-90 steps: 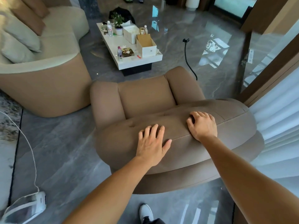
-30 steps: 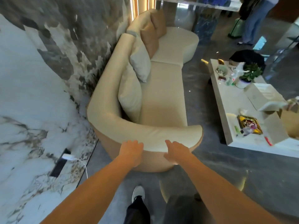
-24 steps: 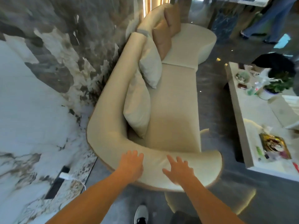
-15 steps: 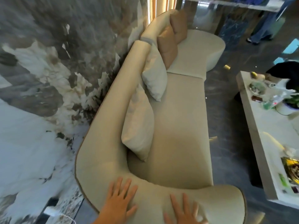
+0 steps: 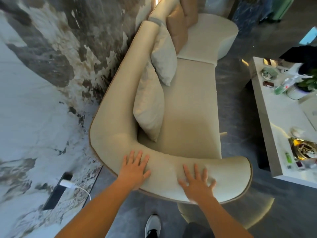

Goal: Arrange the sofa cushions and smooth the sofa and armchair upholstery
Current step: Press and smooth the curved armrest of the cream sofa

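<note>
Head view looks steeply down over a cream sofa (image 5: pixel 190 107) that runs away from the person along a marble wall (image 5: pixel 34 100) on the far left, where a white plug (image 5: pixel 67 183) with its cord sits in a dark floor socket. Next comes the sofa's curved backrest, which wraps round into the near arm, and on that near arm lie both hands. Left hand (image 5: pixel 134 170) rests flat, palm down, at the bend of the arm, its fingers (image 5: pixel 139 156) straight and slightly spread, pointing toward the seat. Just beyond those fingertips, leaning against the backrest, stands the nearest of two cream cushions (image 5: pixel 149 107); the second cream one (image 5: pixel 164 55) leans farther along, overlapping the top of the first. Behind them are two tan cushions (image 5: pixel 178 23), making four cushions in all, lined up along the backrest. Right hand (image 5: pixel 197 183) lies flat on the same arm, nearer its rounded end, fingers splayed wide and pressed against the upholstery, gripping nothing. The two hands are apart from each other, with bare cream fabric between them. Below, one white shoe (image 5: pixel 152 225) stands on the grey floor. At the far right a white table (image 5: pixel 281 121) carries small clutter and a potted plant (image 5: pixel 308 81), too blurred to count.
</note>
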Motion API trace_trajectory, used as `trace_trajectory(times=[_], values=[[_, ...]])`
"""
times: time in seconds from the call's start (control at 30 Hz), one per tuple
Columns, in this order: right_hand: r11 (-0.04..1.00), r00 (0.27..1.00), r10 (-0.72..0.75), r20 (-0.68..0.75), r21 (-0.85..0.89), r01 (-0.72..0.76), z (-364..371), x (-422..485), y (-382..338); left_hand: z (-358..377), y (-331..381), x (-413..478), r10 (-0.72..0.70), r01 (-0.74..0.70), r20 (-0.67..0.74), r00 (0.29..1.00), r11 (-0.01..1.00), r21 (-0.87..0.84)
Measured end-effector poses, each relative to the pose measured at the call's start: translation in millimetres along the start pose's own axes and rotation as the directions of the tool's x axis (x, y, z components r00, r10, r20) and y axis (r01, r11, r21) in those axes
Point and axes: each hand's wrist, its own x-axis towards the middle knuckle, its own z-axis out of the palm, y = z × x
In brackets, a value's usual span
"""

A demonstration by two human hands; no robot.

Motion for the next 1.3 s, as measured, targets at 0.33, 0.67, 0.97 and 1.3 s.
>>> trace_trajectory(times=[0.33,0.67,0.97,1.3], values=[[0.993,0.876,-0.09,-0.473,0.02,0.112,66.5,26.4,15.0,63.2,9.9,4.6,-0.046,0.005,-0.511,0.859,0.997,-0.082],[0.984,0.787,-0.03,-0.616,0.12,0.131,71.6,29.0,4.5,66.2,1.0,10.7,0.002,-0.02,-0.586,0.81,0.999,-0.025],[0.998,0.783,-0.034,-0.621,0.024,0.063,71.6,20.8,-1.7,64.4,-0.9,8.8,-0.009,-0.014,-0.58,0.815,0.999,-0.036],[0.989,0.807,-0.147,-0.571,-0.094,0.114,41.3,40.8,17.3,22.1,-1.7,37.6,0.29,-0.241,-0.384,0.876,0.955,0.17]])
